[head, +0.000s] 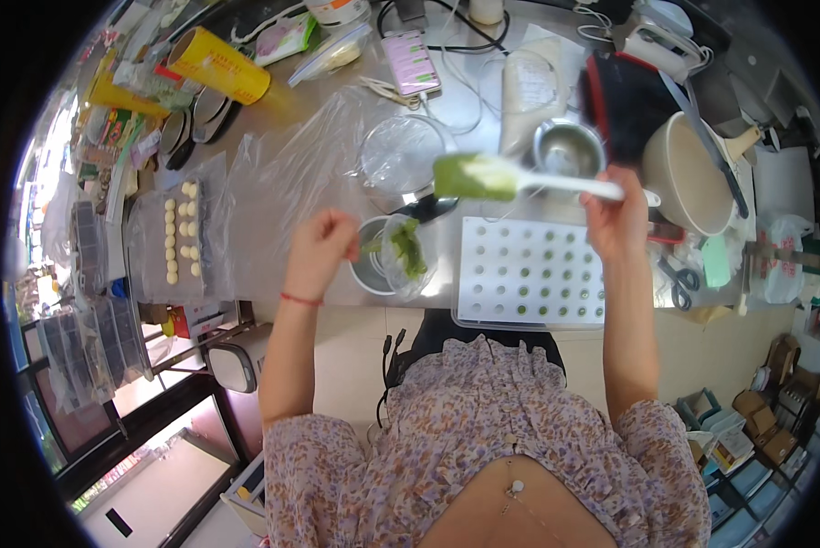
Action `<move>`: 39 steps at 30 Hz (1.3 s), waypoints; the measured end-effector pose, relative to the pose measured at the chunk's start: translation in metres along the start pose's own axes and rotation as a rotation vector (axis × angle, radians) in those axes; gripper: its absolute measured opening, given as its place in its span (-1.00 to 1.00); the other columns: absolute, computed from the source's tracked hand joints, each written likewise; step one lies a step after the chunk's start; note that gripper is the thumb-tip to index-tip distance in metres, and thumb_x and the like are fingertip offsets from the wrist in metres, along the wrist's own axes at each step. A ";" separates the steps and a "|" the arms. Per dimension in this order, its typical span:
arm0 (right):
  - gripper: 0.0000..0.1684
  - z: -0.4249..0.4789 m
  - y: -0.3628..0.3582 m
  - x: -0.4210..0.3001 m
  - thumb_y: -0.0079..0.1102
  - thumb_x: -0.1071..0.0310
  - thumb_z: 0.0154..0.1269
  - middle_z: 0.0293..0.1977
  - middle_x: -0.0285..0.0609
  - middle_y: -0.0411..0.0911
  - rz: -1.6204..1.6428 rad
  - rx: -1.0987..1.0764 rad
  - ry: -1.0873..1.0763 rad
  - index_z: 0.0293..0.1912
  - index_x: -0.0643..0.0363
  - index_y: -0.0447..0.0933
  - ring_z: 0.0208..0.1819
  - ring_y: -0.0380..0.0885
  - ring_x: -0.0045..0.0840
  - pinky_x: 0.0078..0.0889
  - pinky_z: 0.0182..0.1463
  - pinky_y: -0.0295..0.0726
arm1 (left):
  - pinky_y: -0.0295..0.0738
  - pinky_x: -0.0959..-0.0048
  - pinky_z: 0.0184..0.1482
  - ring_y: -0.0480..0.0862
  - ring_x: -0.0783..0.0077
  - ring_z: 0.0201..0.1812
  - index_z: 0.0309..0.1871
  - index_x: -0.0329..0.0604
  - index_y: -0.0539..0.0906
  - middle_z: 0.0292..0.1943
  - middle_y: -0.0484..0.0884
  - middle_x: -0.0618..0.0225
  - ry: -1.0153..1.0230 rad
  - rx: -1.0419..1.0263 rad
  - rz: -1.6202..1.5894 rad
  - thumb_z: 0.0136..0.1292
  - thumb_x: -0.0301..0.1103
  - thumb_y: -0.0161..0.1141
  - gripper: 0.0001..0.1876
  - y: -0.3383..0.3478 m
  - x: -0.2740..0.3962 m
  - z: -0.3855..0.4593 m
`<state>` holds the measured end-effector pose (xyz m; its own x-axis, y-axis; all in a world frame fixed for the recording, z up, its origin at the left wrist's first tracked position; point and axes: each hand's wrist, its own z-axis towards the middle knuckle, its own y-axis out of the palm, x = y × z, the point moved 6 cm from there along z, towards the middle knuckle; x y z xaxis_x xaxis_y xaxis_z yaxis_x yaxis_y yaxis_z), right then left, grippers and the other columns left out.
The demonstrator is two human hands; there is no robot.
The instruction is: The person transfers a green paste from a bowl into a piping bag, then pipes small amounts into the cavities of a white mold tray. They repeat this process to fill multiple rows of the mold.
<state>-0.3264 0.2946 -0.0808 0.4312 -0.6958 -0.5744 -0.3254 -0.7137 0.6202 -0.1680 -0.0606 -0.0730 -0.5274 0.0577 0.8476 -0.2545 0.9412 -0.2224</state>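
Note:
My right hand (619,216) grips the white handle of a spatula (478,177), whose blade is coated with green paste and looks blurred. Beneath the spatula handle lies a white mold sheet (495,264) with rows of round cavities; those towards the right hold green paste. My left hand (324,246) is curled beside a metal cup (372,274). A clear plastic bag (424,274) hangs over the cup's right rim, with green paste (408,250) inside it. Whether the left fingers pinch anything is hidden.
Behind the cup stands a round scale or lid under plastic film (403,154). A small metal bowl (569,147), a large beige bowl (684,178) with a knife (711,147) across it, and scissors (680,281) lie rightward. Pale dough balls (170,243) sit at left.

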 end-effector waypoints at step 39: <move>-0.77 -0.145 0.161 0.099 0.09 0.48 0.13 -0.68 -0.30 0.38 -0.905 -0.346 -0.552 -0.61 0.27 0.36 -0.73 0.42 -0.70 -0.67 -0.69 0.35 | 0.45 0.64 -0.07 0.57 0.62 -0.15 -0.17 -0.35 0.41 -0.11 0.62 0.15 0.298 0.065 -0.462 0.40 -0.44 -0.02 -0.88 0.074 -0.087 -0.030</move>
<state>-0.2134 0.1226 0.0395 -0.0709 0.0683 -0.9951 0.2085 -0.9746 -0.0817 -0.1164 0.0141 -0.1486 -0.0988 -0.2559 0.9616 -0.4592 0.8690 0.1841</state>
